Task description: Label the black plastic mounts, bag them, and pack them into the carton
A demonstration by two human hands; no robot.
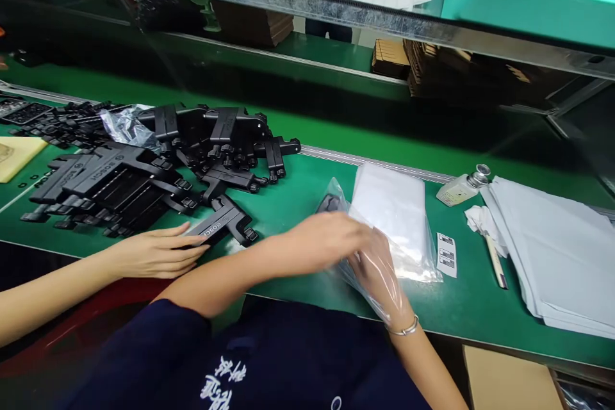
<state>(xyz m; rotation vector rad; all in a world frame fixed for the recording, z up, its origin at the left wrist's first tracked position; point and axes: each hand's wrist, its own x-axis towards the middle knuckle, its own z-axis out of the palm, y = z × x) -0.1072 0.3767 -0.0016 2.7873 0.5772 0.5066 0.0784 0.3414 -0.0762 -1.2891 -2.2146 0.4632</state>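
Observation:
A clear plastic bag [343, 269] lies at the middle of the bench's front, with a black plastic part [329, 203] showing through its far end. My right hand [377, 262] is inside the bag, the film drawn over it to the wrist; its fingers are hidden. Across it reaches my left hand [331, 240], somewhat blurred, its fingers closed on the bag film near the right hand. At left, a co-worker's hand [154, 253] touches a black BOSCH-marked plastic part [218, 225].
Black plastic parts [110, 179] pile up at left. Beyond my hands lies a stack of clear bags [391, 205]. Rightward are a label strip [446, 255], a small bottle [461, 189], a marker-like stick [496, 262] and white sheets [557, 250]. A metal shelf edge [307, 3] crosses above.

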